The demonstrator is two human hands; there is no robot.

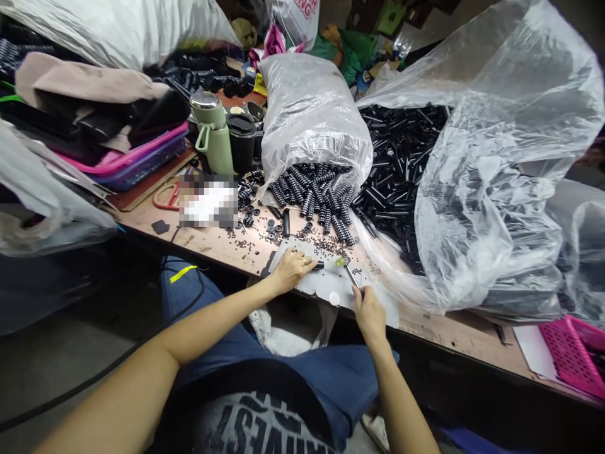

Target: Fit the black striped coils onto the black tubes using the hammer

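My left hand (292, 270) is closed on a short black tube (319, 265) that lies on a pale sheet (390, 304) at the table's front edge. The tube's right end sticks out past my fingertips. In my right hand (370, 315) is the handle of a small hammer (350, 271) with a yellowish head, tilted just right of the tube. A white round disc (334, 298) lies on the sheet between my hands. Tiny dark pieces (326, 243) are scattered behind the sheet, near an upright black tube (286, 223) and several small black rings (274, 228).
Ridged black rollers (309, 192) spill from a plastic bag (312, 107). To the right, a large clear bag (491, 208) holds many black tubes (392, 170). A green flask (215, 139), a black cup (242, 142) and red-handled scissors (166, 197) are at left; a pink basket (567, 353) is far right.
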